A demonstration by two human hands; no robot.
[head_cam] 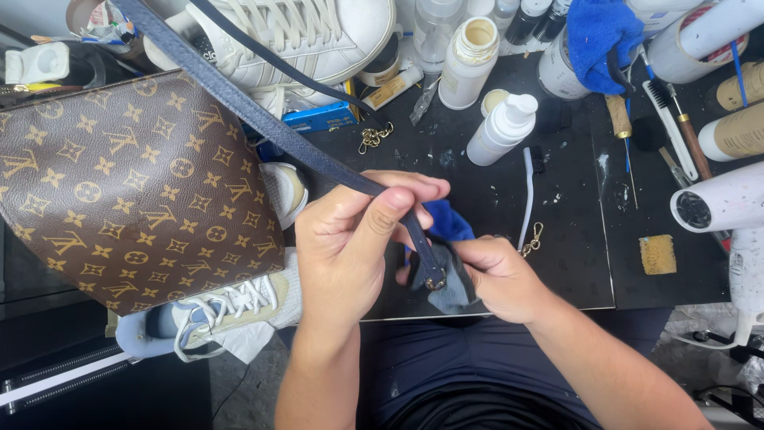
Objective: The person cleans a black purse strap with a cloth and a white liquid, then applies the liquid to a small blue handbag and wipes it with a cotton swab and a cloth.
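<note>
Navy leather strap (263,119): pinched between thumb and fingertips of the left hand (350,239), whose grip is closed on it just above the gold buckle end (434,280); the strap runs up and away from the grip.
Blue-grey cloth (450,275): bunched in the closed grip of the right hand (497,275), pressed against the strap's lower end.
Brown patterned handbag (135,191): beside the left grip.
White sneaker (310,32): beyond the grips.
White spray bottle (503,127): on the black table (573,239), beyond the right grip.
Yellow sponge (657,255): well apart from the right grip.
</note>
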